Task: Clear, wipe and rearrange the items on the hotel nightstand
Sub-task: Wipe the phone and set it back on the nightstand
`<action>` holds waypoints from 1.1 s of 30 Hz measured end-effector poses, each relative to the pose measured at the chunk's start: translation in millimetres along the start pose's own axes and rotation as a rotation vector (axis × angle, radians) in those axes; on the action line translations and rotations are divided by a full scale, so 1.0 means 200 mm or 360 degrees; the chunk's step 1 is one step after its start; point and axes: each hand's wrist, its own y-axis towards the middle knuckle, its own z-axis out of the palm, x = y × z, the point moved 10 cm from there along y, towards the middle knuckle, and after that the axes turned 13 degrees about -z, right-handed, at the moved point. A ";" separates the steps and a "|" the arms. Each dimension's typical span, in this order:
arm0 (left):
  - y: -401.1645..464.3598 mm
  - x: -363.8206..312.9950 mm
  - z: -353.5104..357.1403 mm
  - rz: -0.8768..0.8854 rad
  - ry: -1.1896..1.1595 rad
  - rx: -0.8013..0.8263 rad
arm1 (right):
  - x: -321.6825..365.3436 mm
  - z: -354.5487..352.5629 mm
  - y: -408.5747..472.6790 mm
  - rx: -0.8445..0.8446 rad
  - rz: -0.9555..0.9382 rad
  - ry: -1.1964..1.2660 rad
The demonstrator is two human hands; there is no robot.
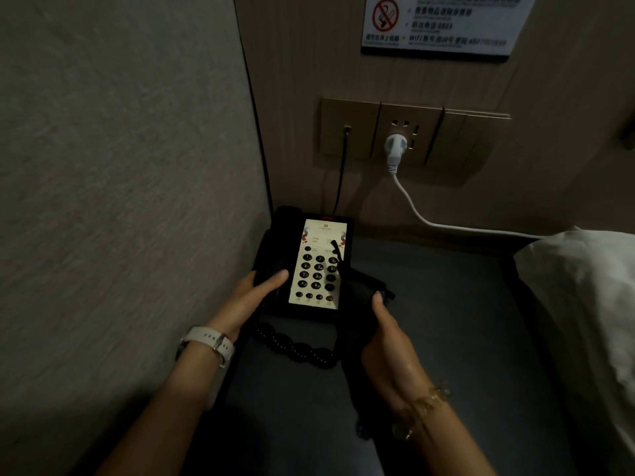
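Note:
A black desk telephone (309, 262) with a pale keypad panel stands on the dark nightstand top (446, 304), pushed into the back left corner. My left hand (251, 300) grips its left side over the handset, thumb on top. My right hand (388, 334) holds a dark cloth (360, 286) against the phone's right side. A strip of the cloth lies across the number keys. The coiled handset cord (295, 348) curls on the top just in front of the phone.
A grey wall (120, 166) closes the left side. Behind, a socket panel (409, 135) holds a white plug (395, 146) whose cable runs right toward a white pillow (584, 286). The phone's black line goes up to a jack. A no-smoking notice (443, 22) hangs above.

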 end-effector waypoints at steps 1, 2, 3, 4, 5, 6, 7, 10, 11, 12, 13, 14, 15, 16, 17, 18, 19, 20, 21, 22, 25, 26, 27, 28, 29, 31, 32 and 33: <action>-0.01 0.00 -0.01 -0.0001 0.0102 -0.0051 | 0.00 -0.02 -0.01 -0.0014 0.0018 0.0027; -0.02 0.02 -0.02 -0.0009 0.0222 -0.0126 | 0.00 -0.04 -0.02 -0.0030 0.0032 0.0046; -0.01 0.04 -0.04 -0.0035 0.0359 -0.0201 | 0.00 -0.06 -0.03 -0.0051 0.0041 0.0051; -0.01 0.07 -0.06 -0.0079 0.0502 -0.0258 | 0.00 -0.07 -0.04 -0.0073 0.0048 0.0037; -0.02 0.11 -0.07 -0.0135 0.0645 -0.0296 | 0.00 -0.09 -0.05 -0.0093 0.0048 0.0021; -0.03 0.15 -0.08 -0.0205 0.0778 -0.0335 | 0.00 -0.10 -0.06 -0.0112 0.0039 0.0007; -0.05 0.20 -0.10 -0.0280 0.0892 -0.0379 | 0.01 -0.11 -0.08 -0.0128 0.0030 0.0001; -0.09 0.25 -0.16 -0.0380 0.0977 -0.0454 | 0.03 -0.11 -0.11 -0.0144 0.0040 0.0005; -0.10 0.25 -0.18 -0.0359 0.0986 -0.0481 | 0.03 -0.11 -0.13 -0.0142 0.0048 -0.0005; -0.11 0.22 -0.21 -0.0293 0.1052 -0.0544 | 0.04 -0.10 -0.15 -0.0134 0.0061 -0.0022; -0.13 0.18 -0.23 -0.0196 0.1190 -0.0635 | 0.04 -0.10 -0.16 -0.0121 0.0078 -0.0037; -0.15 0.14 -0.23 -0.0091 0.1337 -0.0732 | 0.05 -0.10 -0.17 -0.0115 0.0090 -0.0059; -0.18 0.10 -0.23 0.0011 0.1450 -0.0832 | 0.06 -0.11 -0.18 -0.0113 0.0095 -0.0081; -0.20 0.07 -0.23 0.0087 0.1521 -0.0910 | 0.08 -0.12 -0.19 -0.0125 0.0092 -0.0098; -0.21 0.06 -0.21 0.0127 0.1554 -0.0945 | 0.09 -0.13 -0.19 -0.0138 0.0087 -0.0100; -0.21 0.07 -0.20 0.0134 0.1552 -0.0940 | 0.10 -0.14 -0.20 -0.0155 0.0086 -0.0094; -0.20 0.07 -0.19 0.0114 0.1527 -0.0912 | 0.10 -0.15 -0.20 -0.0172 0.0084 -0.0069; -0.20 0.09 -0.18 0.0093 0.1492 -0.0875 | 0.10 -0.17 -0.21 -0.0200 0.0082 -0.0022; -0.19 0.10 -0.17 0.0073 0.1461 -0.0834 | 0.10 -0.19 -0.21 -0.0228 0.0088 0.0041; -0.18 0.11 -0.16 0.0071 0.1439 -0.0799 | 0.10 -0.20 -0.21 -0.0255 0.0111 0.0103; -0.17 0.12 -0.15 0.0058 0.1447 -0.0773 | 0.07 -0.27 -0.24 -0.0320 0.0214 0.0171; -0.18 0.12 -0.15 0.0040 0.1436 -0.0779 | 0.07 -0.30 -0.25 -0.0333 0.0232 0.0138; -0.19 0.11 -0.14 0.0030 0.1420 -0.0792 | 0.07 -0.32 -0.26 -0.0333 0.0242 0.0075; -0.21 0.10 -0.13 0.0046 0.1407 -0.0820 | 0.08 -0.33 -0.27 -0.0327 0.0252 -0.0001; -0.23 0.07 -0.12 0.0091 0.1391 -0.0857 | 0.09 -0.35 -0.27 -0.0327 0.0255 -0.0069; -0.31 0.00 -0.08 0.0234 0.1322 -0.0942 | 0.13 -0.38 -0.27 -0.0365 0.0212 -0.0231; -0.35 -0.04 -0.06 0.0327 0.1269 -0.0997 | 0.15 -0.40 -0.27 -0.0404 0.0176 -0.0353; -0.39 -0.08 -0.04 0.0440 0.1201 -0.1039 | 0.18 -0.43 -0.27 -0.0441 0.0149 -0.0503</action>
